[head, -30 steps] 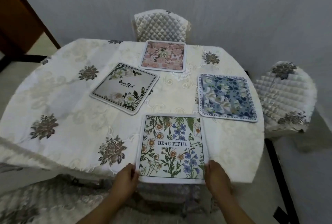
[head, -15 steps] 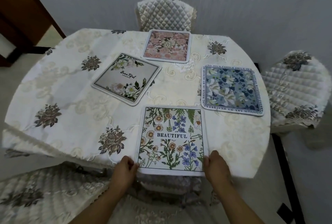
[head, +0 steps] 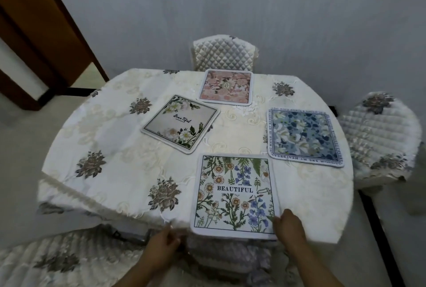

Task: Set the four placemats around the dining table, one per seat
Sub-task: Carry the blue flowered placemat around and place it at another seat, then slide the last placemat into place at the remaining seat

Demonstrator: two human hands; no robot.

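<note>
Four square placemats lie on the round table (head: 110, 148) with its cream floral cloth. The wildflower placemat (head: 235, 194) printed BEAUTIFUL sits at the near edge, its bottom edge hanging slightly over. My right hand (head: 289, 226) grips its lower right corner. My left hand (head: 163, 246) is off the mat, at the cloth's edge to its left, fingers loose and holding nothing. At the far side lies the pink placemat (head: 226, 87), and at the right the blue placemat (head: 304, 138). The grey placemat (head: 181, 123) lies tilted left of centre.
Quilted chairs stand at the far side (head: 224, 52), at the right (head: 378, 139), at the near left (head: 57, 261) and under the near edge (head: 230, 261). A grey wall is close behind the table. A brown door frame (head: 46, 33) stands at the left.
My left hand has let go of the wildflower placemat's lower left corner and drawn back to the left. The right hand stays at its corner. The view has tilted upward.
</note>
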